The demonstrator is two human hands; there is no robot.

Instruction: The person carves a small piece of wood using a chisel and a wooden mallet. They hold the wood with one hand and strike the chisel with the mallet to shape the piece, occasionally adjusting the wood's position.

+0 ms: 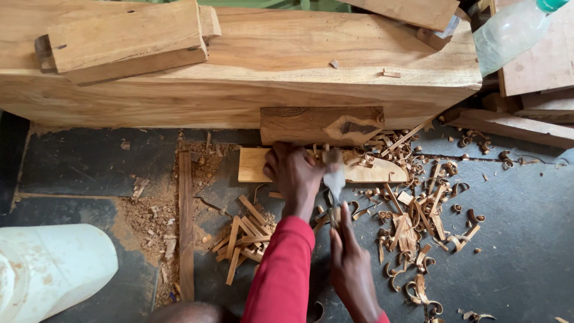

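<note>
A pale flat wood piece (pixel 365 170) is lying on the dark floor (pixel 526 239), right up against the base of a big chunky timber block (pixel 269 78). The left hand (pixel 293 173) is pressed down on the left part of that piece, fingers curled over its far edge and closed on it, red sleeve (pixel 281 275) showing behind the wrist. The right hand (pixel 351 266) is wrapped tight around the handle of a hammer (pixel 333 179), whose metal head is blurred just over the wood piece beside the left hand's fingers. What's directly under the head can't be made out.

Curly wood shavings (pixel 418 239) are scattered all over the floor to the right, and a small pile of short offcut sticks (pixel 245 236) sits just left of the left forearm. A long thin strip (pixel 186 227) is laid on the floor further left, with sawdust around it. A white plastic container (pixel 51 269) is seen at the bottom left corner, and a clear plastic bottle (pixel 508 33) at the top right, above stacked boards.
</note>
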